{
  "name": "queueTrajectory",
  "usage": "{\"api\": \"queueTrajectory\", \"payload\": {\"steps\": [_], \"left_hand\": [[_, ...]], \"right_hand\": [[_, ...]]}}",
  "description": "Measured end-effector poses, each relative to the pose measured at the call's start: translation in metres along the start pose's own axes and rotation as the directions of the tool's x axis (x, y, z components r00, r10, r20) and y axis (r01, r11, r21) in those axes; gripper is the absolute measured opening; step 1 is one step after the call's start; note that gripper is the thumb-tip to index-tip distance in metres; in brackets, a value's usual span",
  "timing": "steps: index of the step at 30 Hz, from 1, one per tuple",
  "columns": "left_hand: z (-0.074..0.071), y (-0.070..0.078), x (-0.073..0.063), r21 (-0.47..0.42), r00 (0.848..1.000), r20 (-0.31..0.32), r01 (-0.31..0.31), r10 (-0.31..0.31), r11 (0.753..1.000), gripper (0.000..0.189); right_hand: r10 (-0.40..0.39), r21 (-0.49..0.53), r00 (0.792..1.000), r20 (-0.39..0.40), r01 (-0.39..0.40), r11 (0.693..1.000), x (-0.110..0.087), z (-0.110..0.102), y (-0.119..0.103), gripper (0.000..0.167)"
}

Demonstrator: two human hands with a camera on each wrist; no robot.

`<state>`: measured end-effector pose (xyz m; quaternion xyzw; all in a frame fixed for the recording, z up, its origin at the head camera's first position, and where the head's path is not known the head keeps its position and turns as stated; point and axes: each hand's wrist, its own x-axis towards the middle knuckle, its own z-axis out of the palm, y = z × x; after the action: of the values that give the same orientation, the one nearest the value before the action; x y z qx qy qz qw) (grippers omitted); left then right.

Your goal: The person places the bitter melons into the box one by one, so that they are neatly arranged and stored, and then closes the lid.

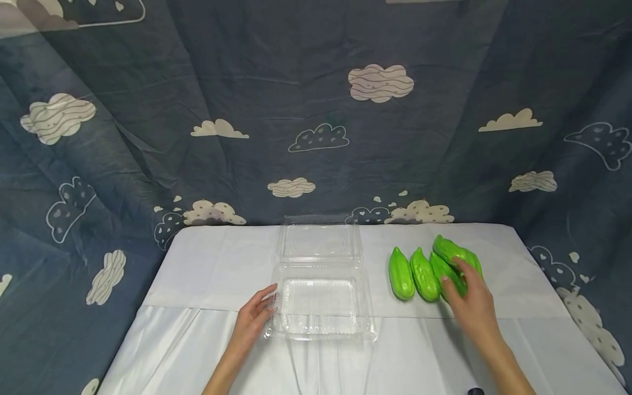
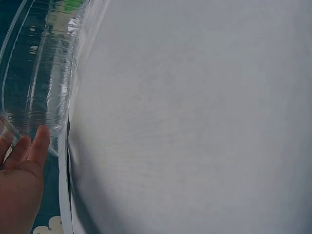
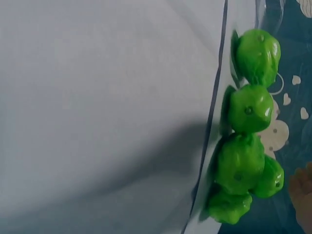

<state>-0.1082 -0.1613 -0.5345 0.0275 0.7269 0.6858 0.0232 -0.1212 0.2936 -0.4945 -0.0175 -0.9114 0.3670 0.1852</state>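
A clear plastic clamshell box [image 1: 323,269] stands with its lid [image 1: 320,241] raised away behind its base. My left hand [image 1: 254,315] pinches the base's left rim; the left wrist view shows the fingers [image 2: 39,146] at a corner of the box [image 2: 41,73]. To the right lie several glossy, lumpy green vegetables with pointed tips, like bitter melons [image 1: 401,274], side by side, one resting on top of others. Over the right end of this group hovers my right hand [image 1: 471,304], thumb and fingers spread. In the right wrist view the hand [image 3: 302,195] shows beside the bitter melons [image 3: 251,109], apart from them.
A white cloth [image 1: 212,274] covers the table, with a fold line across it. Behind and at both sides hangs a dark blue curtain [image 1: 257,71] printed with clouds. A small dark object [image 1: 475,391] shows at the bottom edge, near the right forearm.
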Motion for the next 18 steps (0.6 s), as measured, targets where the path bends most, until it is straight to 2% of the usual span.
{"api": "queueTrajectory", "payload": {"steps": [10, 18], "left_hand": [[0.0, 0.003, -0.002, -0.004, 1.0, 0.007, 0.004, -0.004, 1.0, 0.05], [0.0, 0.003, -0.003, -0.024, 1.0, 0.006, 0.012, -0.012, 1.0, 0.049]], "right_hand": [[-0.065, -0.05, 0.997, -0.034, 0.063, 0.997, 0.02, -0.008, 0.008, 0.05], [-0.056, -0.113, 0.998, 0.012, 0.057, 0.992, 0.035, -0.01, 0.015, 0.052]]}}
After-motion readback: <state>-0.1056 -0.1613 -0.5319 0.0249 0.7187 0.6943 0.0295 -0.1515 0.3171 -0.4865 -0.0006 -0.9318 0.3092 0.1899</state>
